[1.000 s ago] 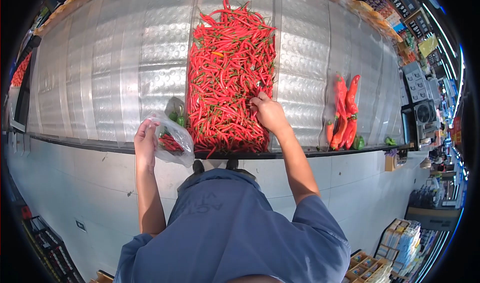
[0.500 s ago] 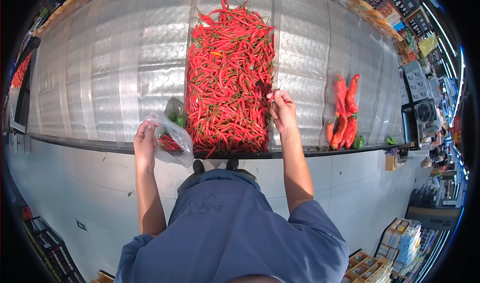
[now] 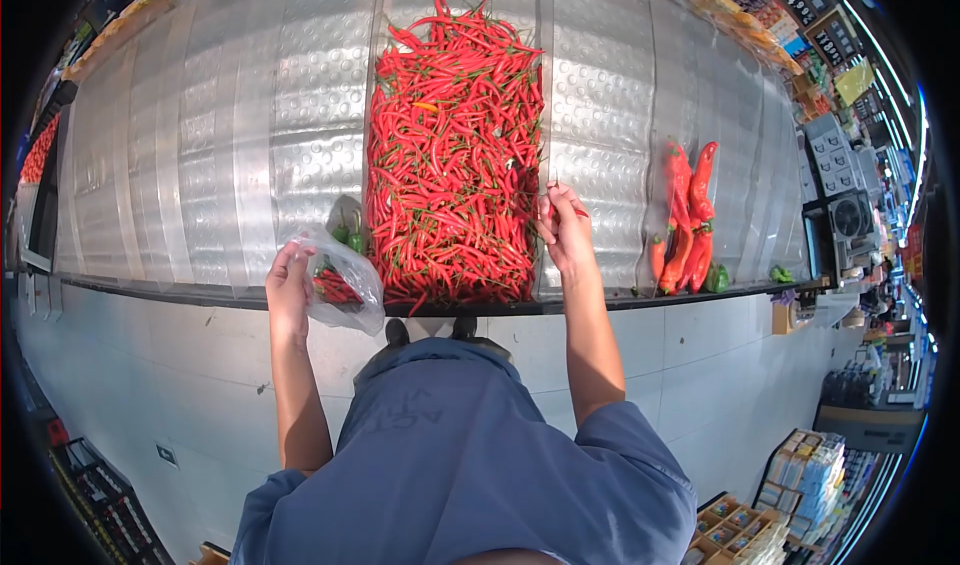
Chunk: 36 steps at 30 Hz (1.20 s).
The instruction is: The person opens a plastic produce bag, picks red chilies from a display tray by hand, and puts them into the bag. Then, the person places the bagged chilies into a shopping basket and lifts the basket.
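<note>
My left hand (image 3: 288, 283) grips the rim of a clear plastic bag (image 3: 358, 300), which hangs open to its right with red chilies (image 3: 334, 287) inside. My right hand (image 3: 567, 227) is closed on a small red chili (image 3: 580, 212), just past the right edge of a long heap of thin red chilies (image 3: 455, 155) with green stems. One orange chili (image 3: 426, 107) lies in the upper part of the heap. Green peppers (image 3: 351, 237) sit behind the bag, beside the heap's left edge.
The heap lies on a silvery display counter (image 3: 210, 155) with a dark front edge (image 3: 200, 294). Large red peppers (image 3: 690, 225) and a green pepper (image 3: 717, 279) lie at the right. Stacked goods (image 3: 800, 475) stand on the floor behind at the lower right.
My right hand has drawn back from the heap to its right side, with a red chili now showing in its fingers. My left hand and the bag have hardly moved.
</note>
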Each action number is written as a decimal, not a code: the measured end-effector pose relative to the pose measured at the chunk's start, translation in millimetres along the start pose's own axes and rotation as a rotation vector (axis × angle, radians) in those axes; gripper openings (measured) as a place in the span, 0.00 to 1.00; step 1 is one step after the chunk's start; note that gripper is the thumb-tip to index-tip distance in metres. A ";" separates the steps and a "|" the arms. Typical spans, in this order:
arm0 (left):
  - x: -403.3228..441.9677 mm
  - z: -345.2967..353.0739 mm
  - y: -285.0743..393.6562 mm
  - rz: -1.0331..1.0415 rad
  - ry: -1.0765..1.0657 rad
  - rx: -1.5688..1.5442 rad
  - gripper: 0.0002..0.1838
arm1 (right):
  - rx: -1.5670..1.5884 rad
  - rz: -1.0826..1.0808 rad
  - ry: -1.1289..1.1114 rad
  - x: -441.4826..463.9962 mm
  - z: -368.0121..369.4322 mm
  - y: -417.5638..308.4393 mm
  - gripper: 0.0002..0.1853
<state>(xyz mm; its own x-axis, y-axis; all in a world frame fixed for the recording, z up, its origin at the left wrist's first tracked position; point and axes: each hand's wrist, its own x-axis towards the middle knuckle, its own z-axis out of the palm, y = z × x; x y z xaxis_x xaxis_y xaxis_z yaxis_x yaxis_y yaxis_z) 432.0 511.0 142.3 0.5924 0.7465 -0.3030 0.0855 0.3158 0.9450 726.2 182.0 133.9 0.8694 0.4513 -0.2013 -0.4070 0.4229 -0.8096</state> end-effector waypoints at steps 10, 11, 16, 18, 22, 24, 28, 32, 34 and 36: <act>-0.5 0.0 -2.0 -0.019 -0.005 -0.017 0.14 | -0.027 0.228 -0.210 13.7 -11.6 -8.6 0.08; -0.6 0.5 -2.4 -0.017 -0.005 -0.018 0.14 | -0.029 0.227 -0.210 23.6 -12.0 -2.9 0.08; -1.3 3.0 -0.5 -0.009 0.000 -0.005 0.14 | -1.614 -0.490 0.087 31.6 44.2 5.4 0.12; -1.1 0.3 -1.1 -0.011 -0.008 -0.012 0.14 | -1.747 -0.482 -0.005 38.7 45.6 14.6 0.10; -3.3 -4.3 0.5 0.002 0.017 -0.018 0.14 | -2.022 -0.391 0.084 49.2 49.1 28.6 0.08; -4.4 -8.5 -1.9 -0.009 0.015 -0.004 0.14 | -2.051 -0.293 0.111 51.9 47.3 32.4 0.10; -6.4 -9.5 -2.8 -0.003 0.028 -0.020 0.15 | -2.082 -0.324 0.027 45.6 52.3 25.2 0.09; -5.7 -8.2 0.7 -0.003 0.032 -0.024 0.14 | -1.868 -0.402 0.101 37.6 51.5 12.2 0.13; -5.5 -8.2 2.0 0.000 0.022 -0.030 0.14 | -1.749 -0.487 0.167 33.6 43.4 6.9 0.12; -3.8 -7.9 1.1 0.001 0.023 -0.005 0.14 | -0.838 -0.284 0.115 30.3 31.6 1.8 0.07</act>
<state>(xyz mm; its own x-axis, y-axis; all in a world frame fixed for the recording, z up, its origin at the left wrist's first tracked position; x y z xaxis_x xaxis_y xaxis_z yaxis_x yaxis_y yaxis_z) 423.6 513.1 143.5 0.5742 0.7597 -0.3052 0.0812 0.3181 0.9446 742.9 221.2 143.8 0.9474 0.3160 0.0510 0.1276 -0.2267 -0.9656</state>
